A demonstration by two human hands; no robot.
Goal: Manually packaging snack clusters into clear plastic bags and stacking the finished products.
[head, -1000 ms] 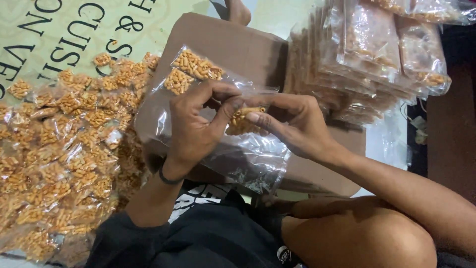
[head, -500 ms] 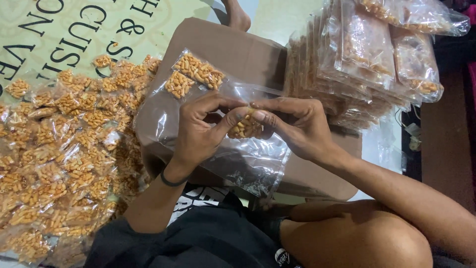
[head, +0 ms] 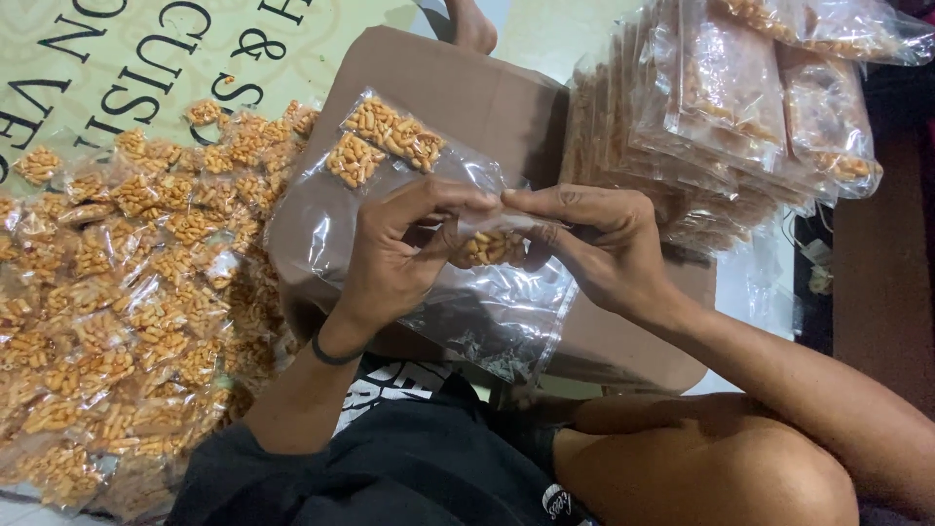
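In the head view, at the centre of the frame, the left hand [head: 394,258] and right hand [head: 599,244] both pinch a small clear packet of orange snacks [head: 487,245], held over a large clear bag [head: 429,244] lying on a brown cardboard box [head: 487,97]. Loose small packets [head: 127,292] cover the left side, seemingly on the floor, and stacked filled bags [head: 730,107] stand at upper right.

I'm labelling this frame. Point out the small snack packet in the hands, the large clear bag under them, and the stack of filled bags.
small snack packet [head: 490,245], head view, on its orange filling.
large clear bag [head: 497,317], head view, on its empty lower part.
stack of filled bags [head: 726,107], head view, on the top bag's face.
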